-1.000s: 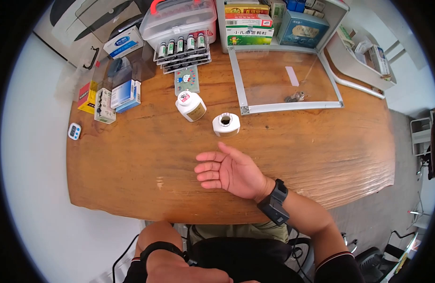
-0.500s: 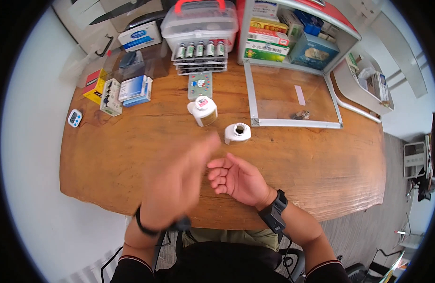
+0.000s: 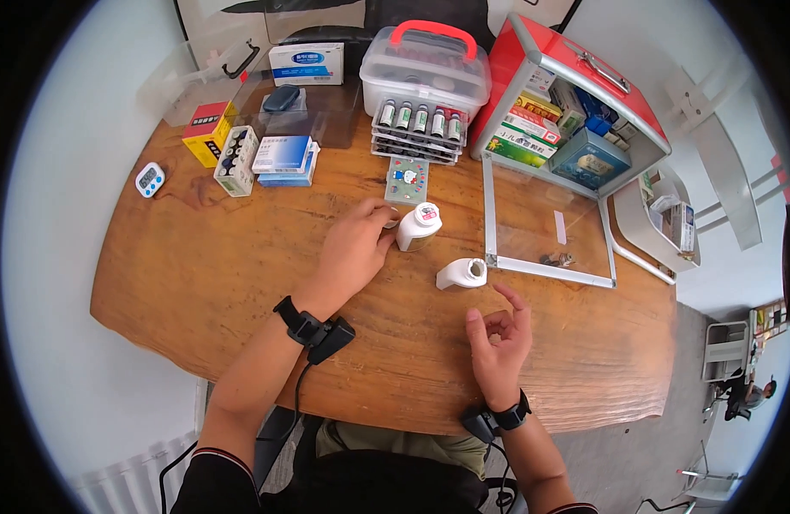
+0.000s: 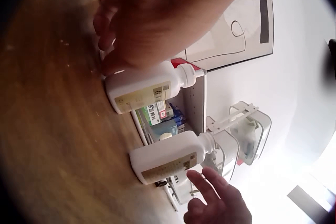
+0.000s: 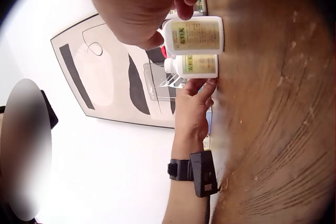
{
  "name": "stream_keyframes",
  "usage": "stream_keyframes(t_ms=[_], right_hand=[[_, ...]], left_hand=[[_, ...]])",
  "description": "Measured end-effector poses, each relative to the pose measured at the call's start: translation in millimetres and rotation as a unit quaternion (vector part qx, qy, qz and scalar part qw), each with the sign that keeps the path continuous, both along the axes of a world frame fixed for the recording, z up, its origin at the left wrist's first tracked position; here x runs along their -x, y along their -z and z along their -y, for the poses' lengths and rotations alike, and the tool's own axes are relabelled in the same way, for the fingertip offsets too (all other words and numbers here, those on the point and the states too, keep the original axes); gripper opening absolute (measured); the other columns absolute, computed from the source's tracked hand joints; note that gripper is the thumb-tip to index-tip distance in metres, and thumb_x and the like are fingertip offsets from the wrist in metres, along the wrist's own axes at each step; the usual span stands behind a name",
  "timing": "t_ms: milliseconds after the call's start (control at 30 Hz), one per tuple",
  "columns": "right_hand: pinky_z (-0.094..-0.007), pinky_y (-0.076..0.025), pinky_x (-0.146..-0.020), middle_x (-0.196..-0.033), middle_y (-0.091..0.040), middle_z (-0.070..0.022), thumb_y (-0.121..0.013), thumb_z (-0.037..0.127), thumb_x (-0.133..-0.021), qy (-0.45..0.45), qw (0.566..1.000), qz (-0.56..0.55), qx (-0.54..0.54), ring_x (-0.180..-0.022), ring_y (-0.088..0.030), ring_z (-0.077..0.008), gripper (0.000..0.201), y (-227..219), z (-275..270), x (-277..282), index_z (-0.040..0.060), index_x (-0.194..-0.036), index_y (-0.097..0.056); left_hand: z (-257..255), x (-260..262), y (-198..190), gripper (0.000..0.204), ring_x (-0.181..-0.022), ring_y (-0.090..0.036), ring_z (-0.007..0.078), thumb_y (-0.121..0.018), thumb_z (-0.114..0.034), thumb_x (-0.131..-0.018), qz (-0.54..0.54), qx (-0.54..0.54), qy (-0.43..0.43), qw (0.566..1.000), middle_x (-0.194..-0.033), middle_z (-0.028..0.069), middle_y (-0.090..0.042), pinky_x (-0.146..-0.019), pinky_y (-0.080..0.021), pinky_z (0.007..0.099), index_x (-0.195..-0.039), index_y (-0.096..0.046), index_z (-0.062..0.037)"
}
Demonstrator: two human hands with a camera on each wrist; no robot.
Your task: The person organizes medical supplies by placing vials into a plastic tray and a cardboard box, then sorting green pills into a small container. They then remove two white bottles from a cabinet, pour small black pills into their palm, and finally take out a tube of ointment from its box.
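A white capped medicine bottle (image 3: 418, 227) stands on the wooden table (image 3: 198, 283). My left hand (image 3: 384, 226) reaches to it, fingertips touching its lower left side; the left wrist view shows the fingers (image 4: 107, 64) at the base of that bottle (image 4: 142, 88). A second white bottle (image 3: 462, 274) with an open mouth stands just to the right, untouched. My right hand (image 3: 502, 313) hovers near the table's front edge, below the open bottle, fingers loosely curled and holding nothing. The right wrist view shows both bottles (image 5: 194, 35) and the left hand (image 5: 191, 108) behind them.
A red medicine cabinet (image 3: 575, 111) with its glass door (image 3: 549, 231) laid open sits at the back right. Behind the bottles are a blister pack (image 3: 408, 180), a rack of vials (image 3: 416, 120) and a clear red-handled box (image 3: 425, 64). Medicine boxes (image 3: 283, 158) and a timer (image 3: 150, 180) lie left.
My left hand rose from my lap and reached forward to the capped bottle. My right hand lifted from lying palm-up on the table and its fingers curled. The head view shifted.
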State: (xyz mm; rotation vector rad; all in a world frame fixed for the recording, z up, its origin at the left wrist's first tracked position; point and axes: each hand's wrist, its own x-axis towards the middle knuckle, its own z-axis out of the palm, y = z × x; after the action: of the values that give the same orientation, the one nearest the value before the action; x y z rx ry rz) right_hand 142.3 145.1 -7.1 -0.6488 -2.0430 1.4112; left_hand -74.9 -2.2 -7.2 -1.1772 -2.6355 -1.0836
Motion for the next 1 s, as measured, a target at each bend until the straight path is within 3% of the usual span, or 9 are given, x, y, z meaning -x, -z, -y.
stream_keyframes(t_ms=[333, 400, 633, 700, 733, 767, 833, 900, 1000], right_hand=[[-0.0262, -0.052, -0.059, -0.089, -0.069, -0.0093, -0.085, 0.016, -0.084, -0.011, 0.996, 0.053, -0.077, -0.062, -0.062, -0.0121, 0.069, 4, 13, 44, -0.0035, -0.139, -0.049], [-0.0266, -0.052, -0.059, -0.091, -0.069, -0.0097, -0.086, 0.019, -0.082, -0.034, 0.993, 0.105, -0.033, -0.064, -0.063, -0.0121, 0.068, 5, 15, 49, -0.0033, -0.136, -0.051], [-0.0289, -0.052, -0.064, -0.092, -0.068, -0.0113, -0.088, 0.024, -0.078, -0.087, 0.984, 0.133, -0.074, -0.071, -0.064, -0.0157, 0.059, 11, 19, 56, -0.0006, -0.124, -0.060], [-0.0340, -0.053, -0.071, -0.098, -0.068, -0.0146, -0.089, 0.025, -0.073, -0.135, 0.943, 0.043, -0.302, -0.079, -0.065, -0.0221, 0.060, 8, 16, 59, 0.0003, -0.120, -0.062], [-0.0389, -0.053, -0.078, -0.103, -0.067, -0.0168, -0.089, 0.024, -0.070, -0.134, 0.945, 0.063, -0.293, -0.087, -0.065, -0.0293, 0.060, 4, 19, 58, 0.0010, -0.118, -0.062], [-0.0389, -0.053, -0.078, -0.103, -0.067, -0.0168, -0.089, 0.024, -0.070, -0.138, 0.944, 0.065, -0.293, -0.087, -0.065, -0.0293, 0.060, 7, 19, 56, 0.0010, -0.118, -0.062], [-0.0393, -0.054, -0.079, -0.103, -0.067, -0.0159, -0.089, 0.023, -0.069, -0.147, 0.975, 0.074, -0.152, -0.091, -0.066, -0.0307, 0.059, 15, 18, 53, 0.0021, -0.117, -0.063], [-0.0397, -0.054, -0.079, -0.103, -0.067, -0.0161, -0.089, 0.023, -0.068, -0.163, 0.972, 0.069, -0.152, -0.092, -0.066, -0.0315, 0.059, 14, 18, 54, 0.0022, -0.117, -0.063], [-0.0398, -0.055, -0.080, -0.104, -0.067, -0.0164, -0.089, 0.021, -0.067, -0.187, 0.965, 0.062, -0.174, -0.093, -0.067, -0.0318, 0.059, 9, 18, 55, 0.0024, -0.117, -0.063]], left_hand=[[19, -1, 10, 0.022, -0.089, -0.069, 0.0314, -0.075, -0.004, -0.084, 0.046, -0.048, 0.018, 0.998, -0.110, 0.0135, -0.068, -0.079, -0.055, 0.0398, -0.103, -0.064, -0.0002], [28, -15, -1, 0.027, -0.086, -0.069, 0.0288, -0.075, -0.002, -0.084, 0.211, -0.107, -0.006, 0.972, -0.104, 0.0137, -0.068, -0.074, -0.056, 0.0374, -0.106, -0.060, -0.0017], [34, -37, -4, 0.032, -0.088, -0.069, 0.0216, -0.076, -0.003, -0.083, 0.195, -0.154, 0.085, 0.965, -0.105, 0.0098, -0.068, -0.075, -0.058, 0.0346, -0.110, -0.060, -0.0036], [36, -35, -11, 0.035, -0.092, -0.069, 0.0208, -0.076, -0.001, -0.083, 0.206, -0.131, 0.117, 0.963, -0.107, 0.0082, -0.068, -0.079, -0.058, 0.0333, -0.115, -0.064, -0.0034], [38, -33, -14, 0.035, -0.092, -0.069, 0.0208, -0.076, -0.001, -0.083, 0.208, -0.134, 0.114, 0.962, -0.107, 0.0082, -0.068, -0.079, -0.058, 0.0333, -0.115, -0.064, -0.0034], [41, -30, -16, 0.037, -0.095, -0.069, 0.0202, -0.077, -0.001, -0.083, 0.243, -0.141, 0.139, 0.950, -0.108, 0.0077, -0.068, -0.081, -0.057, 0.0318, -0.118, -0.065, -0.0037], [45, -24, -20, 0.039, -0.097, -0.068, 0.0196, -0.077, -0.001, -0.084, 0.278, -0.148, 0.163, 0.935, -0.109, 0.0071, -0.068, -0.083, -0.057, 0.0304, -0.121, -0.067, -0.0040], [47, -21, -22, 0.042, -0.100, -0.067, 0.0170, -0.079, -0.003, -0.084, 0.407, -0.215, 0.186, 0.868, -0.111, 0.0061, -0.068, -0.086, -0.055, 0.0283, -0.124, -0.068, -0.0050], [49, -20, -30, 0.042, -0.102, -0.065, 0.0142, -0.080, -0.005, -0.084, 0.474, -0.197, 0.191, 0.837, -0.113, 0.0055, -0.068, -0.087, -0.055, 0.0288, -0.125, -0.068, -0.0057]])
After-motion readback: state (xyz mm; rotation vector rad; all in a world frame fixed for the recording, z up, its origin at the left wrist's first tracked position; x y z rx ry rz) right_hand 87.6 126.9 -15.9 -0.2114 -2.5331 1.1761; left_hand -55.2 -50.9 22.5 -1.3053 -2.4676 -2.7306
